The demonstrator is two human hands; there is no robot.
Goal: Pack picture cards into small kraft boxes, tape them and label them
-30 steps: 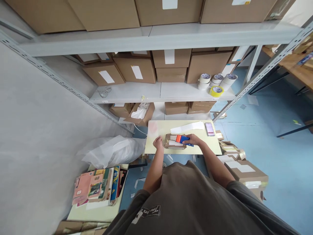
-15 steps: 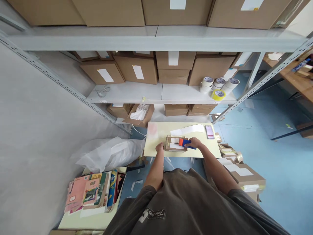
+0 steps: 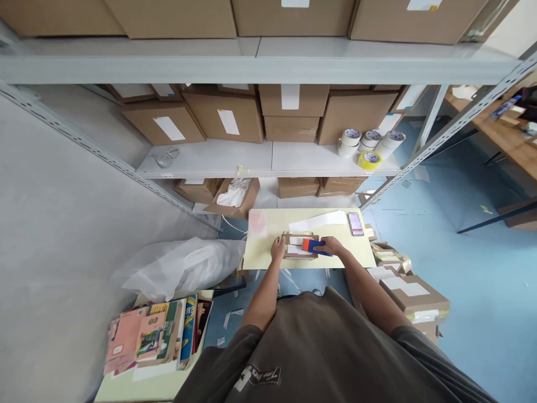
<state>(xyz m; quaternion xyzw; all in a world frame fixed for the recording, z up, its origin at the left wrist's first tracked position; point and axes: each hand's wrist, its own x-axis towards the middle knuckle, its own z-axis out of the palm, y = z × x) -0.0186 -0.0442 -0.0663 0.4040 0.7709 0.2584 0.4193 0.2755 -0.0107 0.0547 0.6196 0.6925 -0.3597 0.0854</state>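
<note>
On the pale yellow table lies a small cardboard box with white labels on its top. My left hand grips the box's left end, its fingers closed against the side. In my right hand is a blue-and-orange hand tool, whose orange end rests over the top of the box; its exact kind is hard to make out. Behind the box is a long strip of white paper. A phone with a blurred screen lies at the table's right side.
Metal shelving stands behind the table, holding cardboard boxes and tape rolls. A plastic bag and a stack of books are at the left. More boxes are piled at the right.
My left hand has shifted up along the box's left end and its fingers now reach onto it. The right hand holds the tool over the box as before. The camera view has moved slightly.
</note>
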